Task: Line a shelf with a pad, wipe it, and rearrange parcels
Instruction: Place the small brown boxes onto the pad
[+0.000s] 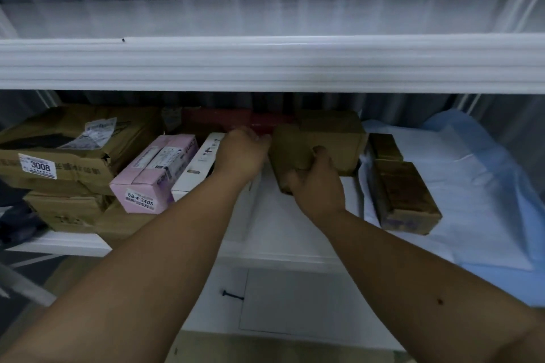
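On the middle shelf (265, 233) a brown cardboard parcel (318, 144) stands at the centre. My right hand (317, 183) grips its near left corner, thumb on top. My left hand (243, 153) reaches in along the parcel's left side, fingers curled beside it; whether it holds the parcel is hidden. A pale blue pad (477, 191) covers the right part of the shelf. Two small brown boxes (404, 194) lie on the pad's left edge.
Left of my hands stand a white box (200, 165), a pink box (153, 174) and stacked brown cartons (67, 156) labelled 3008. A dark red parcel (236, 121) lies at the back. The upper shelf (265, 65) overhangs closely.
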